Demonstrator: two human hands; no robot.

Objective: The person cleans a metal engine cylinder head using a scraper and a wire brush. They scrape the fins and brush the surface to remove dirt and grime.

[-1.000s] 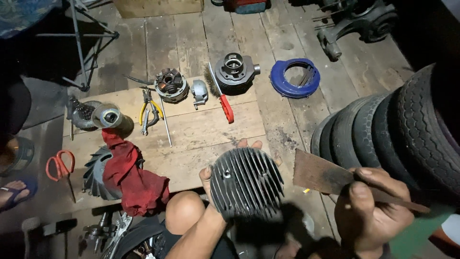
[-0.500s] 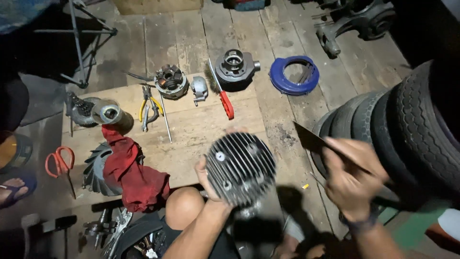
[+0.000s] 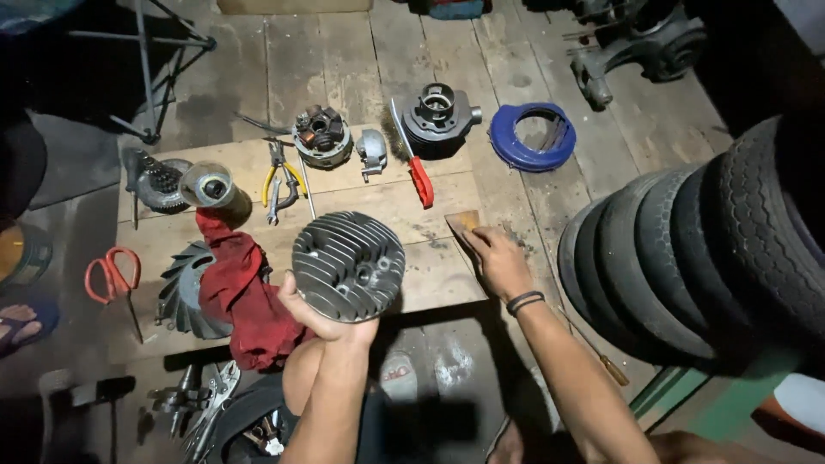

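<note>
Over the wooden board (image 3: 361, 236) on the plank floor, the left hand (image 3: 322, 316) grips a round finned cylinder head (image 3: 348, 266) from below, fingers curled around its lower rim. At 3 o'clock from it, the right hand (image 3: 498, 262) lies fingers-down on a flat rusty scraper blade (image 3: 464, 225) at the board's edge. Judging by this, scraping is paused; the fins look dark and grimy. A red rag (image 3: 241, 296) lies at 9 o'clock.
</note>
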